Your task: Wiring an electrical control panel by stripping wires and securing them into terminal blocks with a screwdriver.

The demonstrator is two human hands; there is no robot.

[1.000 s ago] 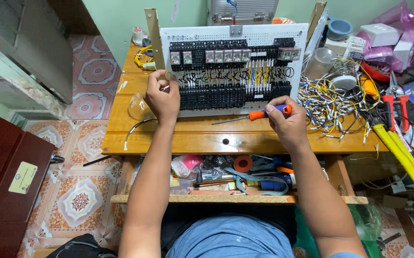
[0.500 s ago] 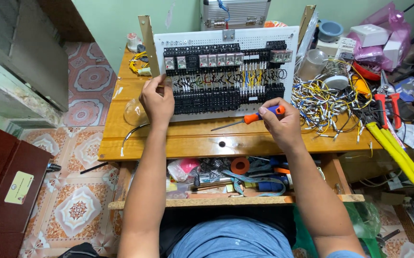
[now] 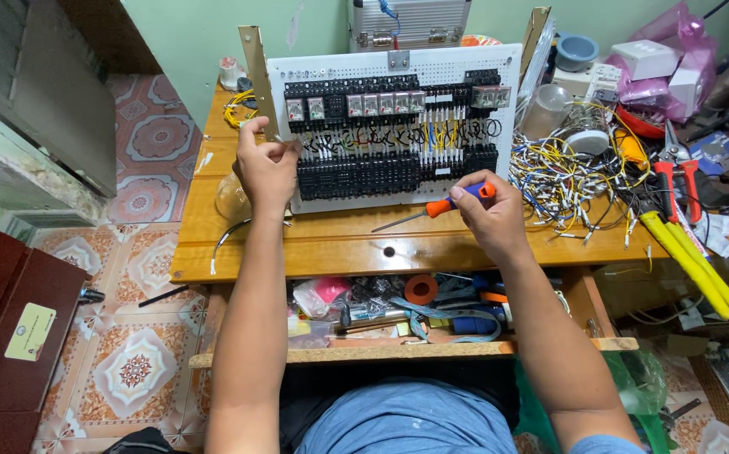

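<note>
Screwdriver (image 3: 431,209) gripped by right hand (image 3: 490,220) lies near-level, tip pointing left.

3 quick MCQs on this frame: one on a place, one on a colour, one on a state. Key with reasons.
1. Where is the left hand?
A. at the left edge of the panel
B. on the lower shelf
C. on the pliers

2. What colour is the screwdriver handle?
A. green
B. orange and blue
C. black

3. How is the screwdriver held?
A. lying loose on the table
B. stuck in the panel
C. gripped in the right hand, shaft pointing left

Key:
1 A: its fingers rest at the board's left edge.
2 B: an orange handle with a blue end shows above the fingers.
3 C: the fingers close round the handle and the tip hangs free over the tabletop.
</note>
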